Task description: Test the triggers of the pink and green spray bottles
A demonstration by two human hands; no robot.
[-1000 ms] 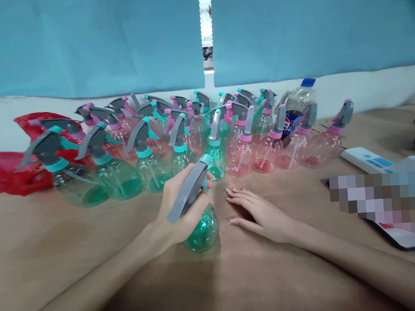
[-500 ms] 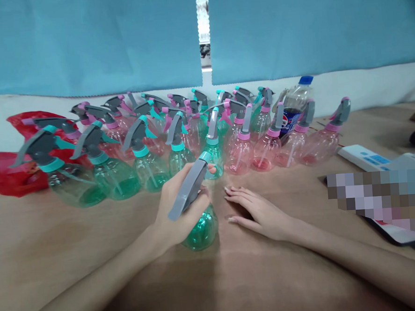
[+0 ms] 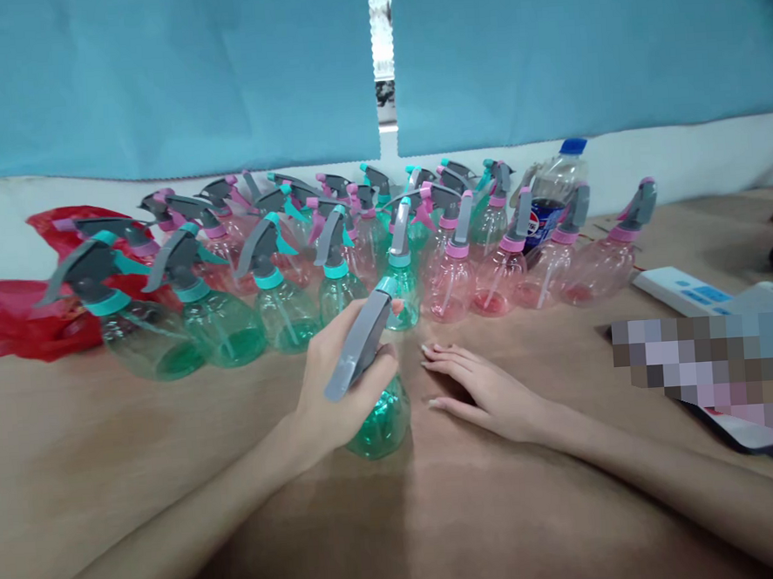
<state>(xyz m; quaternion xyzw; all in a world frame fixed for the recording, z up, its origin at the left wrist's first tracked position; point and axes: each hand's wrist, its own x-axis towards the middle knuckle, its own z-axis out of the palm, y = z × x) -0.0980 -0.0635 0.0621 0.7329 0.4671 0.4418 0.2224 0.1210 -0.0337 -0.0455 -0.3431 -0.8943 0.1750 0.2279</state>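
Note:
My left hand [image 3: 343, 375] is closed around the neck of a green spray bottle [image 3: 382, 425] with a grey and teal trigger head. The bottle stands on or just over the table; its neck is hidden by my fingers. To its right my right hand [image 3: 488, 388] rests on the tabletop, fingers stretched out and holding nothing. Beyond my hands stands a front row of spray bottles: clear green ones with teal collars [image 3: 225, 334] on the left, and pink ones with pink collars [image 3: 452, 290] on the right. More green and pink bottles crowd behind them.
A red plastic bag [image 3: 35, 320] lies at the left. At the back right stands a cola bottle with a blue cap [image 3: 560, 183]. A white power strip [image 3: 681, 293] and a partly blurred phone [image 3: 755, 428] lie on the right. Blue cloth [image 3: 164, 76] covers the wall.
The whole view has shifted slightly. My left hand keeps its grip on the green spray bottle, and my right hand stays flat on the table.

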